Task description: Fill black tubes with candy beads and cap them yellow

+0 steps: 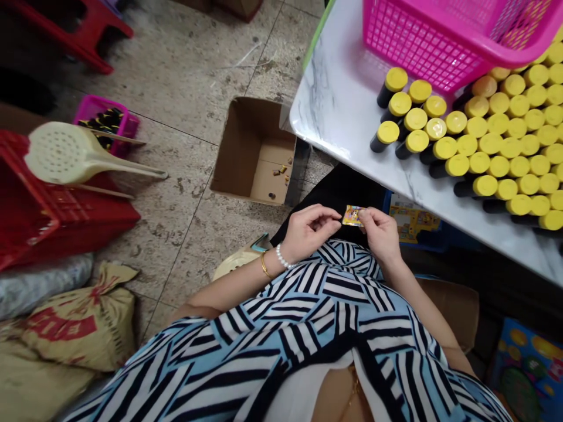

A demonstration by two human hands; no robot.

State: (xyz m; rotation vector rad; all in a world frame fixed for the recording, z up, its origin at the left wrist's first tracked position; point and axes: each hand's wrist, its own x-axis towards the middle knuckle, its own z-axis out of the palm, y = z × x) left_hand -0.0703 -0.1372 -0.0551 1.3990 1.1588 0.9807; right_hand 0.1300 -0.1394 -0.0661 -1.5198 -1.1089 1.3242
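In the head view, my right hand [382, 233] pinches a small shiny wrapper [350, 215] by its right end, thumb on top. The wrapper is printed in yellow, purple and orange. My left hand [310, 232] is just left of it, fingers curled and thumb and forefinger tips together at the wrapper's left edge. Whether anything is between those tips is too small to tell. Both hands are above my lap, near the table edge. On the white marbled table [352, 126] to the right stand many black tubes with yellow caps [457, 165].
A pink basket [417, 44] stands on the table behind the tubes. Below, an open cardboard box [241, 149] holds several small pieces. Left on the floor are a red crate [88, 220] with a cream strainer ladle [65, 153], a pink bin [127, 126] and tied sacks [83, 322].
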